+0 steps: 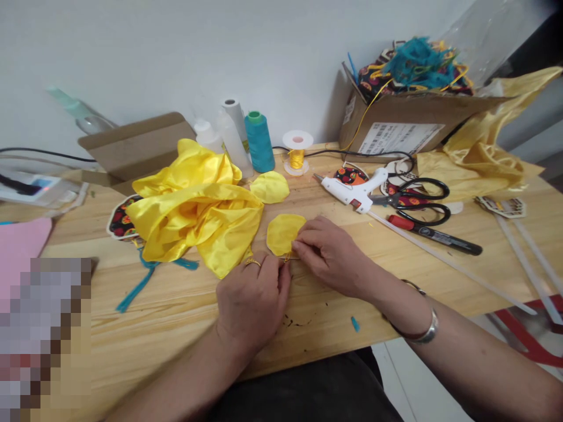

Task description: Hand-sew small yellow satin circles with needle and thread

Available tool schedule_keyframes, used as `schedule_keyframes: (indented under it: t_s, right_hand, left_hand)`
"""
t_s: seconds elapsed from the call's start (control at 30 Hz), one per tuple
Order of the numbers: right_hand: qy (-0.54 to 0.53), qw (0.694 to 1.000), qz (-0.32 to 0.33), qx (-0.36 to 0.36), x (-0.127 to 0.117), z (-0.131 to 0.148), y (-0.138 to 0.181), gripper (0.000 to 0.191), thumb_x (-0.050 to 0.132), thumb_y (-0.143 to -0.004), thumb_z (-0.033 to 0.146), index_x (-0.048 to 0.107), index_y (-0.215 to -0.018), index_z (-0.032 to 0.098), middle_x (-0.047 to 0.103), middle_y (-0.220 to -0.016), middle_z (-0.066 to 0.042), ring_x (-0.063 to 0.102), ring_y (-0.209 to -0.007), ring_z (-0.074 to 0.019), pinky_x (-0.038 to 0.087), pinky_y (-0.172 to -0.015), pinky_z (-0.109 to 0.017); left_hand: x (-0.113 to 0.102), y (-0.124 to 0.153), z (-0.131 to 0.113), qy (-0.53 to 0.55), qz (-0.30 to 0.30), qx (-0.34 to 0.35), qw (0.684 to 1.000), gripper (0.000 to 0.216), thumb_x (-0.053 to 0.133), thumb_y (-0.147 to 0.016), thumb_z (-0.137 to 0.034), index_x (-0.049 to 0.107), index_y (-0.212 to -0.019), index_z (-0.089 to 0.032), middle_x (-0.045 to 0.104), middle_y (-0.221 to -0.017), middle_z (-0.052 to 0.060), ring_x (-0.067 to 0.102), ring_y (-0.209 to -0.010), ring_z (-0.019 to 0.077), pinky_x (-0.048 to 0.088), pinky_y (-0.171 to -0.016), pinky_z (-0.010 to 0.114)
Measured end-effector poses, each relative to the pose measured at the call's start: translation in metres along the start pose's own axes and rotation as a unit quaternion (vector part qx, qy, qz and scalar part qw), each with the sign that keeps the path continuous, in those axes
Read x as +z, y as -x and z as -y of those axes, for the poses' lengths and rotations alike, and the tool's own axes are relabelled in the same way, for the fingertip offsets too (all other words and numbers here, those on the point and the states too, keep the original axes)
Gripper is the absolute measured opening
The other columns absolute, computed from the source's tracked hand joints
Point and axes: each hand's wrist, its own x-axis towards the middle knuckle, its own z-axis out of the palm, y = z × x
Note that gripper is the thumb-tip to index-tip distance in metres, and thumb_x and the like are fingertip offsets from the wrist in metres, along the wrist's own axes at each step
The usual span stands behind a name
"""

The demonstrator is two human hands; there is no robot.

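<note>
A rounded yellow fabric piece (284, 230) lies flat on the wooden table between my hands. My right hand (332, 252) is closed, its fingertips pinching the right edge of that piece. Closed at the near edge is my left hand (255, 293), wearing a ring; a thin yellow cord (287, 256) shows at its fingertips, though the grip itself is partly hidden. Just beyond lies a second rounded yellow piece (270, 187). A crumpled heap of shiny yellow satin cloth (193, 217) rests to the left, reaching my left knuckles.
A white glue gun (356, 189), black-handled scissors (422, 202) and a marker (435, 234) lie to the right. Behind stand a teal thread cone (259, 142), a spool of yellow cord (297, 155) and plastic bottles (231, 140). A filled cardboard box (396, 126) stands at back right.
</note>
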Motion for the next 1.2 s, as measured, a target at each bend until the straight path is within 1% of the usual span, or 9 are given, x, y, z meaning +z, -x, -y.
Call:
schedule_keyframes:
  t_s: [0.13,0.23,0.5,0.63,0.87,0.93,1.07,1.13,1.2]
  right_hand:
    - [-0.004,1.000,-0.004,0.007,0.0044,-0.0029,-0.0014,0.016,0.055,-0.084,0.018,0.060,-0.069,0.015,0.060,-0.076,-0.005,0.049,-0.079,-0.0165,0.040,-0.075,-0.030]
    - [0.000,1.000,-0.006,0.016,0.0062,-0.0032,-0.0016,0.011,0.060,-0.081,0.017,0.059,-0.070,0.015,0.060,-0.076,-0.005,0.049,-0.079,-0.0167,0.039,-0.074,-0.030]
    - [0.006,1.000,-0.007,0.021,0.0060,-0.0004,-0.0002,0.011,0.062,-0.078,0.016,0.055,-0.070,0.016,0.058,-0.076,-0.004,0.047,-0.079,-0.0166,0.039,-0.073,-0.029]
    - [0.010,1.000,-0.002,0.020,0.0061,0.0000,-0.0002,0.011,0.063,-0.078,0.016,0.055,-0.070,0.016,0.058,-0.077,-0.004,0.047,-0.079,-0.0169,0.038,-0.072,-0.030]
    - [0.008,1.000,-0.003,0.016,0.0062,-0.0003,0.0005,0.011,0.062,-0.078,0.016,0.054,-0.070,0.017,0.057,-0.077,-0.004,0.047,-0.079,-0.0173,0.037,-0.072,-0.030]
    - [0.009,1.000,-0.004,0.013,0.0062,-0.0004,0.0005,0.011,0.062,-0.079,0.016,0.054,-0.071,0.017,0.057,-0.077,-0.004,0.047,-0.079,-0.0171,0.037,-0.073,-0.030]
    - [0.015,1.000,-0.001,0.009,0.0067,-0.0006,0.0003,0.010,0.061,-0.078,0.014,0.054,-0.072,0.016,0.057,-0.077,-0.004,0.046,-0.079,-0.0168,0.037,-0.073,-0.029]
    - [0.017,1.000,-0.003,0.008,0.0069,-0.0005,0.0003,0.010,0.061,-0.078,0.014,0.054,-0.071,0.016,0.057,-0.076,-0.004,0.046,-0.078,-0.0167,0.037,-0.072,-0.029]
    - [0.015,1.000,-0.006,0.008,0.0065,-0.0001,0.0002,0.010,0.060,-0.078,0.014,0.054,-0.071,0.016,0.057,-0.076,-0.004,0.046,-0.078,-0.0168,0.037,-0.072,-0.029]
  left_hand:
    - [-0.0003,-0.0003,0.0008,0.004,0.007,-0.006,1.000,0.018,0.056,-0.081,-0.029,0.061,-0.065,-0.020,0.063,-0.057,0.002,0.058,-0.052,0.0202,0.033,-0.048,0.032]
    - [-0.0003,-0.0004,0.0019,0.011,0.013,-0.012,1.000,0.018,0.056,-0.081,-0.029,0.062,-0.067,-0.020,0.064,-0.058,0.002,0.059,-0.054,0.0203,0.034,-0.049,0.032]
    - [-0.0016,-0.0002,0.0016,0.036,0.007,-0.020,0.999,0.018,0.056,-0.080,-0.031,0.061,-0.068,-0.019,0.064,-0.060,0.002,0.060,-0.054,0.0201,0.037,-0.048,0.031]
    - [-0.0037,-0.0004,0.0005,0.065,0.014,-0.023,0.998,0.015,0.055,-0.078,-0.029,0.062,-0.072,-0.018,0.065,-0.062,0.004,0.061,-0.056,0.0202,0.040,-0.048,0.030]
    - [-0.0046,0.0020,0.0008,0.089,0.016,-0.029,0.995,0.011,0.055,-0.075,-0.024,0.062,-0.075,-0.016,0.065,-0.066,0.005,0.061,-0.059,0.0218,0.045,-0.050,0.032]
    - [-0.0052,0.0011,0.0013,0.096,0.016,-0.030,0.995,0.010,0.055,-0.076,-0.021,0.063,-0.077,-0.015,0.065,-0.069,0.006,0.062,-0.062,0.0225,0.047,-0.053,0.033]
    - [-0.0067,-0.0018,0.0034,0.115,0.005,-0.017,0.993,0.018,0.054,-0.073,-0.015,0.064,-0.087,-0.011,0.066,-0.085,0.012,0.060,-0.080,0.0272,0.050,-0.068,0.038]
    - [-0.0070,-0.0026,0.0048,0.118,0.004,-0.005,0.993,0.021,0.055,-0.071,-0.013,0.065,-0.089,-0.010,0.065,-0.089,0.014,0.058,-0.082,0.0283,0.049,-0.073,0.041]
    - [-0.0070,-0.0028,0.0060,0.118,0.008,0.004,0.993,0.021,0.055,-0.069,-0.012,0.067,-0.087,-0.012,0.065,-0.088,0.013,0.056,-0.081,0.0279,0.049,-0.074,0.042]
